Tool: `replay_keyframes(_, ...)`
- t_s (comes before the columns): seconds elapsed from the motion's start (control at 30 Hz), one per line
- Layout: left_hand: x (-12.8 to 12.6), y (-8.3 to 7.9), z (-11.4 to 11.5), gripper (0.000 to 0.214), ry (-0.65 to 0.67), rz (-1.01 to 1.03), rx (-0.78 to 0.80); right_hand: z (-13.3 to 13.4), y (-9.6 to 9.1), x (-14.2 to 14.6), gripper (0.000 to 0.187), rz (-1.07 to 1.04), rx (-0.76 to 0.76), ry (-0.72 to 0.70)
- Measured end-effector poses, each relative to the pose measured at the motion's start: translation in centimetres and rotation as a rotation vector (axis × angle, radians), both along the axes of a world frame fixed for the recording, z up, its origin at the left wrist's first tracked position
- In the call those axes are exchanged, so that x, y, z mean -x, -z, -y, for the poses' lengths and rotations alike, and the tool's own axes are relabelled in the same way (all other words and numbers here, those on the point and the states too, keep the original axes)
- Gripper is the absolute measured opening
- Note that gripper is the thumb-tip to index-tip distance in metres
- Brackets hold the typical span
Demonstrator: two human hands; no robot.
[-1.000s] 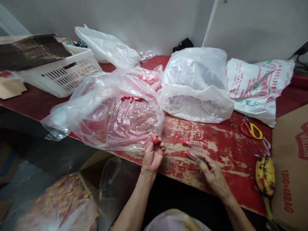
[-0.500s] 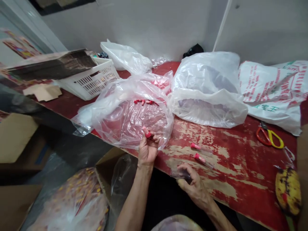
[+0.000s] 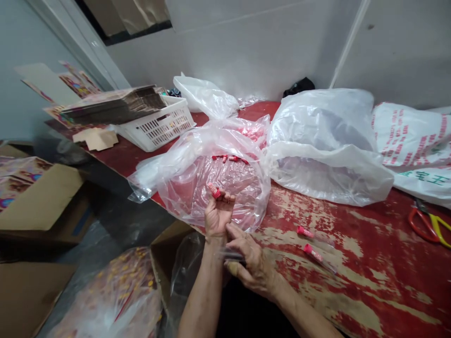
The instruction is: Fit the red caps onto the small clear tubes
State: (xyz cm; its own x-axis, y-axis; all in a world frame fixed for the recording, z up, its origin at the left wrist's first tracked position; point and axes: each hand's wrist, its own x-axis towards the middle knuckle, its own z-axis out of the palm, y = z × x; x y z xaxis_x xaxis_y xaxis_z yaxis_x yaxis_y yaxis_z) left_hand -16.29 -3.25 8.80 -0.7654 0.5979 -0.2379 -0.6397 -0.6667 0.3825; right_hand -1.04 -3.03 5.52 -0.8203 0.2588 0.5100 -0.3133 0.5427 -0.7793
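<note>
My left hand (image 3: 217,213) is raised at the table's front edge, its fingers curled round small red caps (image 3: 213,190) that stick out at the top. My right hand (image 3: 251,263) sits just below and beside it, pinching a clear plastic tube (image 3: 230,254) near the left wrist. Behind the left hand lies an open clear plastic bag (image 3: 197,164) with a few more red pieces (image 3: 228,157) inside. Two clear tubes with red caps (image 3: 310,241) lie on the worn red table (image 3: 352,263) to the right of my hands.
A large white bag (image 3: 327,145) and a printed sack (image 3: 416,150) lie behind. A white basket (image 3: 158,124) holding flat cardboard stands at the back left. Red-and-yellow scissors (image 3: 428,223) rest at the right edge. Cardboard boxes (image 3: 42,202) and a bag of colourful packets (image 3: 112,291) sit below the table.
My right hand left the two tubes on the table and came left with a clear tube, up to my left wrist. The view has swung to the left.
</note>
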Motion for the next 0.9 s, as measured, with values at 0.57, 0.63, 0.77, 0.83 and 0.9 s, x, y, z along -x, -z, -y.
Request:
replay_keyframes(0.57,0.8,-0.2,0.5,0.045,-0.016,-0.005,-0.044,-2.0,0.5,1.6,0.029,-0.156,1.509,-0.037)
replay_keyframes(0.63,0.4,0.1,0.7,0.044,-0.005,-0.018,-0.031,-2.6,0.3,1.5,0.03,-0.189,1.658,-0.098)
replay_keyframes(0.77,-0.8,0.4,1.4,0.036,0.022,-0.045,0.011,-3.4,0.4,1.2,0.029,-0.204,1.737,-0.145)
replay_keyframes(0.83,-1.8,0.4,1.5,0.027,0.036,-0.074,0.048,-3.4,0.4,1.4,0.03,-0.198,1.713,-0.118)
replay_keyframes(0.9,-2.8,0.4,1.6,0.02,0.046,-0.132,0.095,-3.1,0.2,1.6,0.032,-0.181,1.657,-0.069)
